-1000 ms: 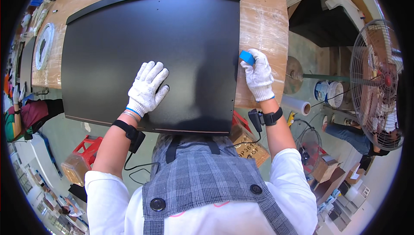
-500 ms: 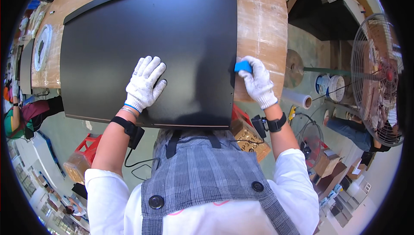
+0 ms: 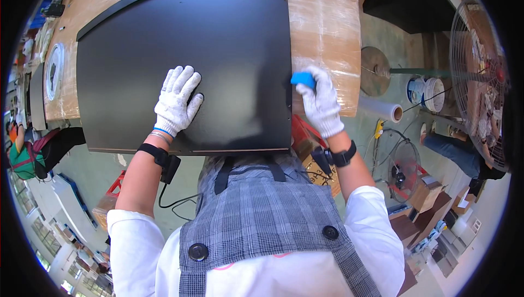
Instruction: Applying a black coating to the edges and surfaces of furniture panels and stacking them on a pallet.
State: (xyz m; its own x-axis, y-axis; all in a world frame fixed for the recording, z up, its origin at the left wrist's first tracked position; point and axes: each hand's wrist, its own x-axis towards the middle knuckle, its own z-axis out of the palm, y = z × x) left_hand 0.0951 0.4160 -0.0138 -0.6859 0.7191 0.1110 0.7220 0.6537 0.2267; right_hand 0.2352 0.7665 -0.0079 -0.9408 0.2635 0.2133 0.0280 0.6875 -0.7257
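Sliding nearer along the right edge of the black panel (image 3: 218, 51), the blue block (image 3: 302, 79) sits pinched in the gloved right hand (image 3: 319, 106). Gloved left hand (image 3: 176, 100) presses flat, fingers spread, on the panel, which covers the wooden table (image 3: 322, 19).

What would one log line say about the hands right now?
left hand: flat on large black panel | right hand: holds small blue block at panel's right edge

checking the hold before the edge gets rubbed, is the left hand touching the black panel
Touching. The head view shows the gloved left hand lying flat with fingers spread on the black panel, no gap under the palm. The right hand holds a blue block at the panel's right edge.
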